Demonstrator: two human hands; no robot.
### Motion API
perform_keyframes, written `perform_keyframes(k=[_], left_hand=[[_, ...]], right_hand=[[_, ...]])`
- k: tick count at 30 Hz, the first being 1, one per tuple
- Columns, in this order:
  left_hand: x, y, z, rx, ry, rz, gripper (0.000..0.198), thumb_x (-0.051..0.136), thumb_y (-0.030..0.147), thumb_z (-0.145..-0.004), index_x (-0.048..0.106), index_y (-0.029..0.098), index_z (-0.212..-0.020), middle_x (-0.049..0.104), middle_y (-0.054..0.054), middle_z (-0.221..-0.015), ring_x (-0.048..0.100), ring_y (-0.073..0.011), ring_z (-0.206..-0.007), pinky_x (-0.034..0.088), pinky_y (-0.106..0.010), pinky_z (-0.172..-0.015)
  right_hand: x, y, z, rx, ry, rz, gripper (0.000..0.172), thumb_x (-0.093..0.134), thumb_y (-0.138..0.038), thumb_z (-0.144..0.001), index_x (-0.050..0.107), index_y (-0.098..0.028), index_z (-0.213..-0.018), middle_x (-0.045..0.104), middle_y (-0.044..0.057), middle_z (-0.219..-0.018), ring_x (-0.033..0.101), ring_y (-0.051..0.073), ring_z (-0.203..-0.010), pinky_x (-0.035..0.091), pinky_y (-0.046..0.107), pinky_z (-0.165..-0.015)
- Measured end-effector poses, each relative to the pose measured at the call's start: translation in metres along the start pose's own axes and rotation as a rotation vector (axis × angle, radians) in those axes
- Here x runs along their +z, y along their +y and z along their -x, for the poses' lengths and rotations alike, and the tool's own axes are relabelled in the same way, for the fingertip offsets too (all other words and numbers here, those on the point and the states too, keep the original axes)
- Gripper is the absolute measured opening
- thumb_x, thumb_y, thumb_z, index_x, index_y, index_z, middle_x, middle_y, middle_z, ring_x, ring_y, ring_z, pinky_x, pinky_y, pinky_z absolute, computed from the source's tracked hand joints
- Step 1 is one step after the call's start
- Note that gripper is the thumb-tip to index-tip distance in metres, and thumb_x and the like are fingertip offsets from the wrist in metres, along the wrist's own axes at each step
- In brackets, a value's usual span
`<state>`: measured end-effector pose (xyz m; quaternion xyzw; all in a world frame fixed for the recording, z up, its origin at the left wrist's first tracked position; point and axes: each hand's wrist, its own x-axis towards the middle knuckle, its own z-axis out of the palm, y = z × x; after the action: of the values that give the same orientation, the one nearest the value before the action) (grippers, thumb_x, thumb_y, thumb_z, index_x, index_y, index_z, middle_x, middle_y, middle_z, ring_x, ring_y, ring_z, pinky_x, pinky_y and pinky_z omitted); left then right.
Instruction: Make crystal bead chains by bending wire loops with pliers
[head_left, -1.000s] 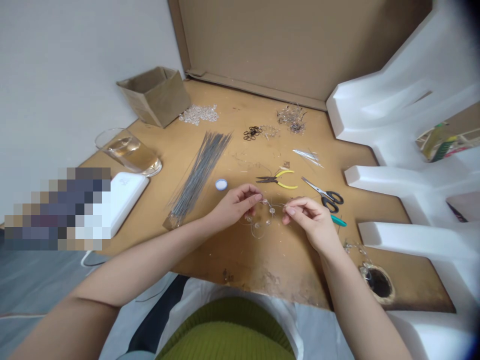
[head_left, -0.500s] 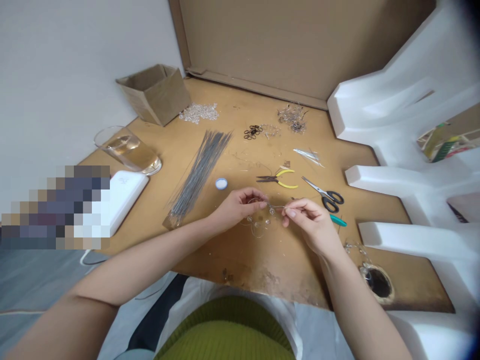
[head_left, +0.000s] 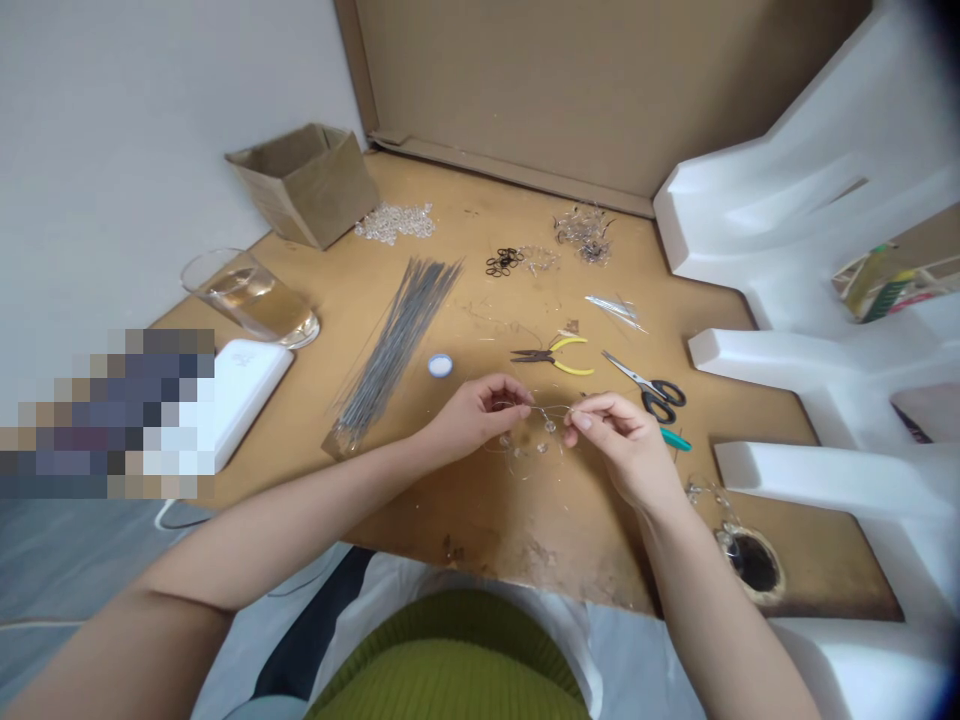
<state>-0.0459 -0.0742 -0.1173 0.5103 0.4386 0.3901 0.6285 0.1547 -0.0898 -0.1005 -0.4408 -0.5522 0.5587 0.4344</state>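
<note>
Between my hands runs a thin wire with clear beads (head_left: 550,426) on it, the beads hanging just below the fingers. My left hand (head_left: 480,412) pinches the wire on one side, thumb against the fingertips. On the other side my right hand (head_left: 615,432) is closed on the wire too. Both hands are above the table near its front. Yellow-handled pliers (head_left: 553,356) lie just beyond my fingers. Black-handled scissors (head_left: 651,390) rest past my right hand, with a teal-handled tool (head_left: 676,439) partly hidden behind that hand.
A bundle of grey wires (head_left: 397,345) lies left of my hands, near a small white-and-blue round dish (head_left: 440,366). Further back are clear beads (head_left: 395,222), a cardboard box (head_left: 307,190) and black rings (head_left: 504,262). A tilted-looking glass (head_left: 255,297) stands left. White foam (head_left: 757,352) borders the right.
The beaded wire between my hands has shifted slightly, its beads hanging a little further right and lower. Both hands keep their pinch almost in place.
</note>
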Motion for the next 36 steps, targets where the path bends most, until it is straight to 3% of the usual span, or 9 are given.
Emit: perform_keyframes(k=[6, 11, 15, 19, 28, 36], left_hand=[[-0.002, -0.001, -0.002, -0.007, -0.042, 0.071, 0.023, 0.066, 0.031, -0.074, 0.059, 0.012, -0.087, 0.060, 0.002, -0.065, 0.057, -0.0081, -0.058, 0.046, -0.023, -0.060], [-0.002, -0.002, -0.002, -0.021, -0.064, 0.076, 0.025, 0.068, 0.030, -0.074, 0.058, 0.011, -0.087, 0.062, 0.001, -0.064, 0.058, -0.0090, -0.059, 0.047, -0.024, -0.063], [-0.003, -0.003, -0.002, -0.007, -0.075, 0.072, 0.025, 0.068, 0.031, -0.074, 0.058, 0.011, -0.086, 0.062, 0.001, -0.064, 0.058, -0.0089, -0.059, 0.047, -0.024, -0.062], [-0.003, -0.004, -0.002, -0.009, -0.092, 0.072, 0.026, 0.068, 0.032, -0.074, 0.058, 0.012, -0.087, 0.062, 0.001, -0.064, 0.058, -0.0089, -0.059, 0.048, -0.024, -0.062], [-0.004, -0.001, -0.001, -0.023, -0.132, -0.061, 0.027, 0.066, 0.035, -0.075, 0.065, 0.011, -0.089, 0.063, -0.002, -0.074, 0.053, -0.0068, -0.057, 0.044, -0.022, -0.058], [0.000, 0.008, 0.003, -0.030, -0.205, -0.167, 0.024, 0.063, 0.031, -0.076, 0.066, 0.011, -0.089, 0.061, -0.002, -0.070, 0.050, -0.0073, -0.057, 0.039, -0.020, -0.054]], right_hand=[[0.001, -0.002, 0.000, -0.014, 0.005, 0.044, 0.010, 0.066, -0.030, -0.078, 0.065, -0.021, -0.081, 0.067, -0.001, -0.066, 0.061, 0.013, -0.063, 0.047, 0.027, -0.065], [0.005, -0.002, 0.000, -0.094, 0.079, 0.257, 0.010, 0.066, -0.030, -0.078, 0.064, -0.020, -0.079, 0.065, 0.001, -0.068, 0.062, 0.013, -0.062, 0.049, 0.027, -0.065], [0.006, 0.000, 0.000, -0.214, 0.078, 0.462, 0.007, 0.062, -0.027, -0.081, 0.065, -0.021, -0.079, 0.064, 0.002, -0.071, 0.061, 0.014, -0.066, 0.048, 0.028, -0.066], [0.007, 0.000, 0.000, -0.243, 0.062, 0.587, 0.007, 0.061, -0.025, -0.081, 0.065, -0.020, -0.078, 0.062, 0.002, -0.069, 0.057, 0.014, -0.064, 0.046, 0.028, -0.063], [0.001, -0.005, -0.001, -0.017, -0.018, 0.297, 0.015, 0.064, -0.035, -0.078, 0.064, -0.019, -0.080, 0.060, -0.001, -0.059, 0.056, 0.012, -0.055, 0.043, 0.026, -0.057], [0.004, -0.011, 0.000, 0.104, 0.001, 0.208, 0.023, 0.069, -0.040, -0.072, 0.065, -0.018, -0.077, 0.060, -0.001, -0.054, 0.053, 0.011, -0.051, 0.042, 0.025, -0.054]])
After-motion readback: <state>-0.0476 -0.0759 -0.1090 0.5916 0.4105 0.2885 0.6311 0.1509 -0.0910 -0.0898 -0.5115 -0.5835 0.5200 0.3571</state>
